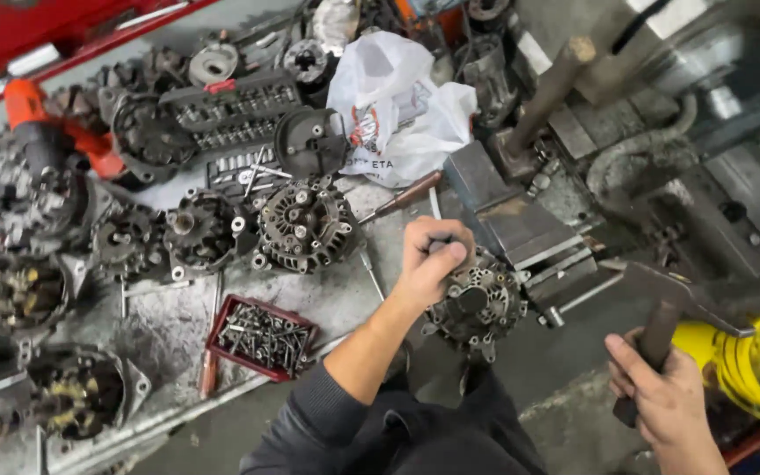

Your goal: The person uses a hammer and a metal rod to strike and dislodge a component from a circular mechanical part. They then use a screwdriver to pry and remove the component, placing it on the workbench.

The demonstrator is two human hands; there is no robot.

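Cluttered worktop (169, 325): my left hand (428, 255) fists a punch on the heavy, rigid, greasy alternator (477, 303), best held by its rim; right hand (666, 396) grips the hammer (661, 321).

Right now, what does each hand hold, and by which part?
Right hand grips a hammer by its handle. Left hand fists a tool's top end over the alternator.

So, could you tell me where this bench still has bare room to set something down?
Bare patches: the grey bench top between the red tray of bolts and the housings at left, and a strip between that tray and the ribbed alternator. The back is crowded with the socket set, white bag and orange drill. The left hand covers the clamped alternator; the right hand holds a hammer.
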